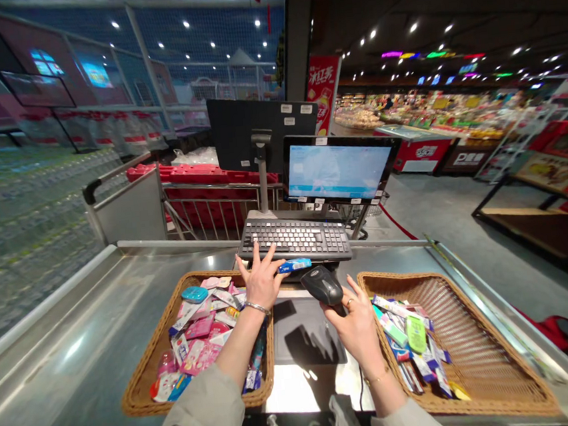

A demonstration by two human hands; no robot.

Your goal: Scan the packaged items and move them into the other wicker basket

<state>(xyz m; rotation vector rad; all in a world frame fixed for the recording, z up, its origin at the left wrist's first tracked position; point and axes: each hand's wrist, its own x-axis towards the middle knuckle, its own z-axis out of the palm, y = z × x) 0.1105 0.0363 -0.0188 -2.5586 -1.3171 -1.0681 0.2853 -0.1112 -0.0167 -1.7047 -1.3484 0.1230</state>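
My left hand (263, 280) is above the left wicker basket (149, 380), its fingers spread near the front of a black keyboard (296, 238). Between its thumb and fingers is a small blue box (294, 265), apparently toothpaste. My right hand (355, 321) grips a black handheld barcode scanner (322, 286), whose head points up toward the box. The left basket holds a heap of small pink, white and blue packets (202, 334). Another wicker basket (492, 347) on the right holds several packets (409, 341) at its left side.
Both baskets stand on a steel checkout counter (69, 327) with a dark scanner pad (306, 335) between them. A monitor (337, 167) and a black screen back (261, 131) rise behind the keyboard. Red baskets, a rope and store shelves lie beyond.
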